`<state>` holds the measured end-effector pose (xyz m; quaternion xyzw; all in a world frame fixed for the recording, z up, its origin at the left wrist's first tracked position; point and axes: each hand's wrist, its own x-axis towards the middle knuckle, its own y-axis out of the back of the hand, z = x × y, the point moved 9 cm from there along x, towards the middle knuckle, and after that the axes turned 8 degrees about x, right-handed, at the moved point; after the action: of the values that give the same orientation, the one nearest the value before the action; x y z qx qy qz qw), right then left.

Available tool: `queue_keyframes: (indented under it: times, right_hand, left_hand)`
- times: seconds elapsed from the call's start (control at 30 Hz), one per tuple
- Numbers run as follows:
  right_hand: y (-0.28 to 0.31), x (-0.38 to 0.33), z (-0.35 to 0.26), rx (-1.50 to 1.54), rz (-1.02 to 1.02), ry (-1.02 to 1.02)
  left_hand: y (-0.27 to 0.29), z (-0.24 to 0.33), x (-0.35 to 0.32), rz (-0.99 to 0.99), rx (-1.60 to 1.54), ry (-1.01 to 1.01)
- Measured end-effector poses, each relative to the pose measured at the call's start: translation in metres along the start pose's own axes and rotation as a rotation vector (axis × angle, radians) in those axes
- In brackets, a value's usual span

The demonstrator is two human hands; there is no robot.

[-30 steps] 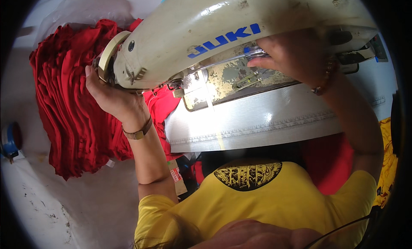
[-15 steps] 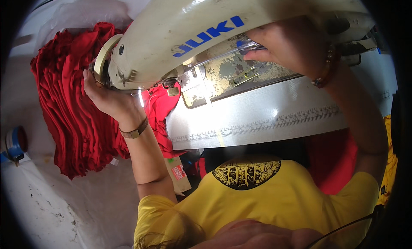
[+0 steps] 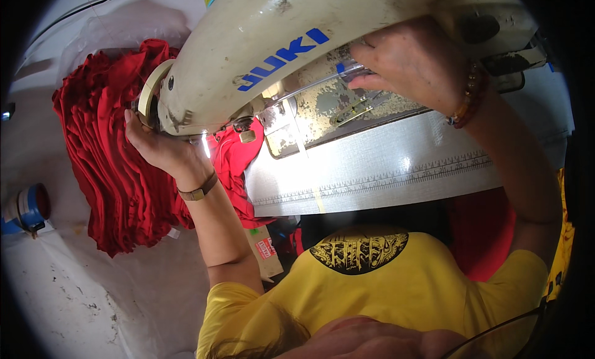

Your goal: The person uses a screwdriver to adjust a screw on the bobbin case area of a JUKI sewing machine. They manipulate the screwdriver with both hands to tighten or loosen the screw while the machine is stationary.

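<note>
Screwdriver [image 3: 340, 69] in the closed right hand [image 3: 418, 68], under the arm of the sewing machine [image 3: 266, 40], pointing left; left hand [image 3: 162, 148] at its left end, fingers hidden, grip impossible to tell. Possible slip, given the slanted reach, and snagged red cloth [image 3: 240, 153] nearby.

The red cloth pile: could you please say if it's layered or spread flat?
Layered: the red cloth pile shows many ridges side by side.

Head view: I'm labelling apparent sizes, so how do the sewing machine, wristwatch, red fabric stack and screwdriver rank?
1. Sewing machine
2. Red fabric stack
3. Screwdriver, thin, partly hidden but longer than the watch
4. Wristwatch
</note>
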<state>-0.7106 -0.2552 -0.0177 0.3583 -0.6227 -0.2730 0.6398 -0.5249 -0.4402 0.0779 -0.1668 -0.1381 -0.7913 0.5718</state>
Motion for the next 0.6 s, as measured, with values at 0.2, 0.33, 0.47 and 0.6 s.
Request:
queue_keyframes:
  times: [0.2, 0.33, 0.47, 0.6]
  right_hand:
    - [-0.022, -0.008, 0.008, 0.108, -0.092, -0.073]
    - [-0.02, -0.008, 0.007, 0.111, -0.079, -0.068]
    - [-0.015, -0.009, 0.007, 0.1, 0.072, -0.011]
    - [-0.018, -0.009, 0.009, 0.159, -0.007, -0.074]
  left_hand:
    - [0.002, -0.002, 0.001, -0.011, -0.03, -0.003]
    - [0.003, 0.001, 0.003, -0.033, 0.029, -0.038]
    - [0.004, 0.001, 0.004, -0.029, 0.03, -0.044]
    - [0.004, -0.001, 0.003, -0.002, -0.004, -0.038]
